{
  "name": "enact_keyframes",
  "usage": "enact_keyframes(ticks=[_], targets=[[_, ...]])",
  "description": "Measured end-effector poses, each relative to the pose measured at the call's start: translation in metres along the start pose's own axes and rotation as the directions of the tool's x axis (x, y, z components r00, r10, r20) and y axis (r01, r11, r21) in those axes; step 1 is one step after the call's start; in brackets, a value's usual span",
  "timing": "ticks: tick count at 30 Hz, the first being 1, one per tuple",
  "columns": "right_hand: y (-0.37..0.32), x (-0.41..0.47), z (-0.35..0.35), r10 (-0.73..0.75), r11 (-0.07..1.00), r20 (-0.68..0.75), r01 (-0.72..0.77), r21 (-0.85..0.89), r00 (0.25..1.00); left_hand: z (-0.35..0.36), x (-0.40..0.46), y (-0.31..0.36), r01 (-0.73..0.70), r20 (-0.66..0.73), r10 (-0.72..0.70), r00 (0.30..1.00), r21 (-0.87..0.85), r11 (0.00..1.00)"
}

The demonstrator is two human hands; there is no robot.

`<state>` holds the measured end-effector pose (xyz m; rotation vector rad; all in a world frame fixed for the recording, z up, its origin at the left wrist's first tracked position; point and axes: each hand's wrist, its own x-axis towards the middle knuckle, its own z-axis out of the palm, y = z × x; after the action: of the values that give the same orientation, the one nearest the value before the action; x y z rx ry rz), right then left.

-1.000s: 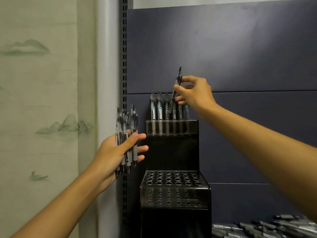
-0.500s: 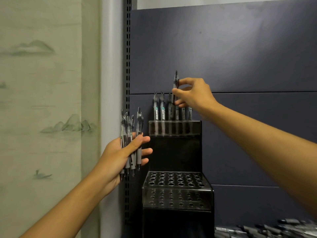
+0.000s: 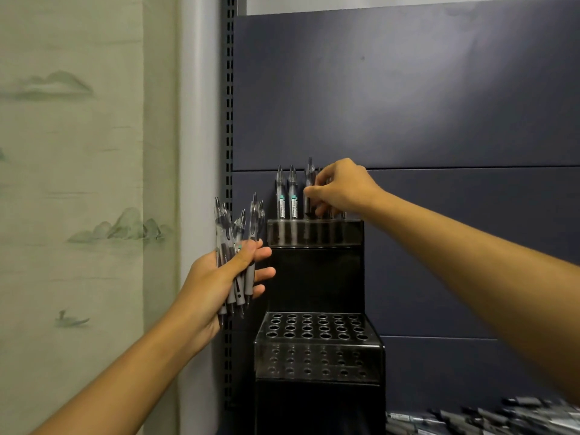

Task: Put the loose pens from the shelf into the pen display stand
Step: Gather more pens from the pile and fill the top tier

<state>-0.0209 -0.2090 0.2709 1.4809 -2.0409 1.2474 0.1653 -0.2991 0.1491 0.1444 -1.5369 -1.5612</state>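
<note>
Two pens (image 3: pixel 287 196) with teal label bands stand upright and clear of the hand at the left end of the top tier of the pen display stand (image 3: pixel 315 271), and a third pen (image 3: pixel 309 186) stands just right of them, pinched between the thumb and curled fingers of the right hand (image 3: pixel 340 186). More pens stand behind that hand; how many cannot be told. A second ago this third pen was tilted and well above the row; now it is upright and sunk almost level with its neighbours.

The stand is glossy black plastic in two steps. The top tier has a smoky see-through front, and the lower tier's flat top shows eighteen round holes in three rows of six, none filled, with matching holes in a plate beneath.

The left hand (image 3: pixel 219 284) grips a bundle of about five pens (image 3: pixel 237 246), clear barrels up and grey rubber grips down, just left of the stand; it has hardly shifted since before.

Loose pens (image 3: pixel 489 417), blurred, lie heaped on the shelf at the lower right corner. Behind is a matte navy back panel (image 3: pixel 408 89), a slotted metal upright (image 3: pixel 230 120) and pale green wallpaper (image 3: pixel 78 152) with painted hills.
</note>
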Motion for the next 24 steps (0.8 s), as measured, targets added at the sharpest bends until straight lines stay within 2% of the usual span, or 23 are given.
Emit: enact_keyframes(ticks=[5,10,15,17,20,24], targets=[[0.003,-0.002,0.006,-0.029,0.997,0.004,0.029,-0.075,1.0,0.003,0.0,-0.001,0.012,0.006,-0.012,1.0,0.002,1.0],[0.009,-0.008,0.001,-0.03,0.997,0.001,0.03,-0.077,1.0,0.008,0.0,0.001,-0.005,0.021,0.005,1.0,0.002,1.0],[0.001,-0.03,-0.009,-0.104,0.993,-0.11,0.109,0.04,0.988,0.017,0.005,0.009,-0.02,0.035,0.021,0.999,-0.027,0.999],[-0.009,-0.047,-0.011,-0.119,0.981,-0.073,0.129,0.146,0.99,0.025,0.006,0.011,-0.032,0.057,0.033,0.998,-0.02,0.999],[-0.019,-0.069,-0.008,-0.113,0.971,0.066,0.096,0.218,0.991,0.038,0.006,0.011,-0.05,0.09,0.048,0.995,0.025,0.998],[-0.017,-0.079,-0.004,-0.057,0.965,0.053,0.042,0.258,0.997,0.053,0.002,0.008,-0.105,0.073,0.099,0.992,0.079,0.991]])
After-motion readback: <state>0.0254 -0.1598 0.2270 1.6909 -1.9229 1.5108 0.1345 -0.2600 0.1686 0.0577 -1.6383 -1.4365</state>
